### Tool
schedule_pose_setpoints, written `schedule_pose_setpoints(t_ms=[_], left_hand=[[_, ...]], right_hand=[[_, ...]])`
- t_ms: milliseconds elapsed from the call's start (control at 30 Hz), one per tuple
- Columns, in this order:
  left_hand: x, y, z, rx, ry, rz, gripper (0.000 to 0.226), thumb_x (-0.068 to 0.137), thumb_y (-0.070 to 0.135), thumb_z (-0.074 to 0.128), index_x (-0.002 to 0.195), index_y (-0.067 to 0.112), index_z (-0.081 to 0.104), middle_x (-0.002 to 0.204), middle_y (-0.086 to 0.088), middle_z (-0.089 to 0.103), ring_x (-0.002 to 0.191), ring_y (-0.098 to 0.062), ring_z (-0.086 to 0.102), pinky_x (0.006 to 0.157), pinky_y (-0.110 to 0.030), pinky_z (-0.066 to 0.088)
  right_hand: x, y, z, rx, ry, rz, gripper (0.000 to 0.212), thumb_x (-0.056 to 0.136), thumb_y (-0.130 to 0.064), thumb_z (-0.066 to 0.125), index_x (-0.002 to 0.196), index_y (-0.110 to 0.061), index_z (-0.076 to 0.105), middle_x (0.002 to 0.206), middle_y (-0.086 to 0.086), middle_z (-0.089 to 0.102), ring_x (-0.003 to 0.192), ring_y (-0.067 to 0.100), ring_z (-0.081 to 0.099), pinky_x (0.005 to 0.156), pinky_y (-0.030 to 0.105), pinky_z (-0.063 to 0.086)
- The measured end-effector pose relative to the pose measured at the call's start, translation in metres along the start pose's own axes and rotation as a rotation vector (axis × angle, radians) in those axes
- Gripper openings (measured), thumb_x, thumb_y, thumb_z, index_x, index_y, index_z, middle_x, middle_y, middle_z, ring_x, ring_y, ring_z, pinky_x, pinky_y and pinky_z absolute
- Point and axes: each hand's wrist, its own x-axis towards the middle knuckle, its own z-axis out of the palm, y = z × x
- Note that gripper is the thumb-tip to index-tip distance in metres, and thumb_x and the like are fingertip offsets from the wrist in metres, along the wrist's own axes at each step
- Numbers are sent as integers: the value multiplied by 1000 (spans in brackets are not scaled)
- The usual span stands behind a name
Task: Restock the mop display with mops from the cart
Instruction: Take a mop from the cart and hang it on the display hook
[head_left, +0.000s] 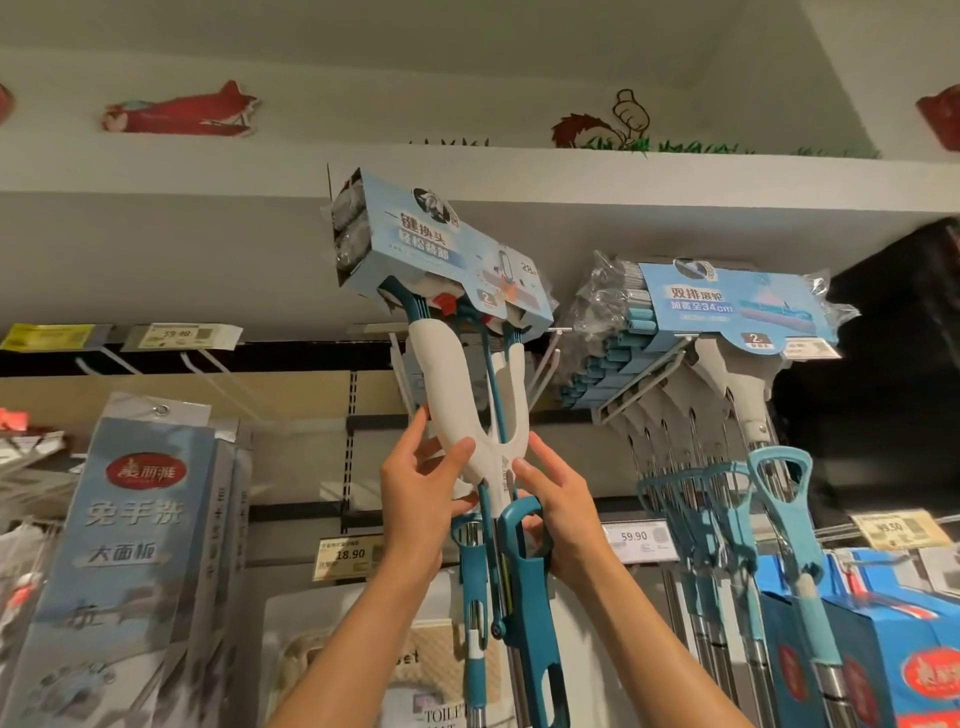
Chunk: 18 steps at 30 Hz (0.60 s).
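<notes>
A sponge mop (457, 374) with a white forked neck, teal rods and a blue card sleeve over its head is raised up at the display, tilted to the left. My left hand (421, 488) grips the left side of the white neck, thumb on the front. My right hand (558, 509) holds the neck's base and the teal pull handle (524, 571). White display hooks (550, 353) stick out just behind the mop head. A second teal handle (472, 577) hangs behind it.
Several similar mops (727, 322) hang on a rack to the right, handles dangling down. Packaged flat mops (140, 519) hang at left under bare hooks (208, 364). Price tags line the shelf rails. Blue boxes (883, 649) sit at lower right. A grey shelf ledge (519, 171) runs overhead.
</notes>
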Motion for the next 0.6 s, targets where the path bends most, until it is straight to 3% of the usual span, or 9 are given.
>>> schedule_pose_setpoints(t_ms=[100,133,233,333,600], left_hand=[[-2,-6,-1,19,-17,52,66,86,16,77,138,48,50,106,19,74,99,-5,72,61,-37,63],[-3,-7,-2,30,-23,64,66,86,17,77,136,50,50,105,21,73,98,-2,71,60,-35,62],[1,-12,-1,25,-27,46,63,86,16,77,128,56,52,105,22,73,98,-2,71,62,-38,63],[7,-17,2,28,-22,20,63,87,14,75,133,50,51,102,26,72,97,-1,71,63,-41,63],[26,-23,15,23,-34,-45,63,90,13,73,143,39,52,117,2,69,101,-15,71,66,-49,64]], right_hand=[[4,9,-5,53,-51,26,46,99,-26,61,143,-36,52,122,3,72,104,31,72,76,45,60],[5,12,-5,76,-63,36,45,99,-26,61,142,-35,53,123,4,72,106,35,71,79,47,60],[8,17,-7,98,-36,26,43,99,-24,61,142,-29,55,119,3,74,101,30,73,68,34,62],[13,21,-11,114,-8,23,42,99,-20,60,140,-25,57,115,3,75,82,15,75,56,22,56],[31,32,-17,131,32,67,33,99,-26,61,132,-27,63,112,4,76,94,26,75,64,28,59]])
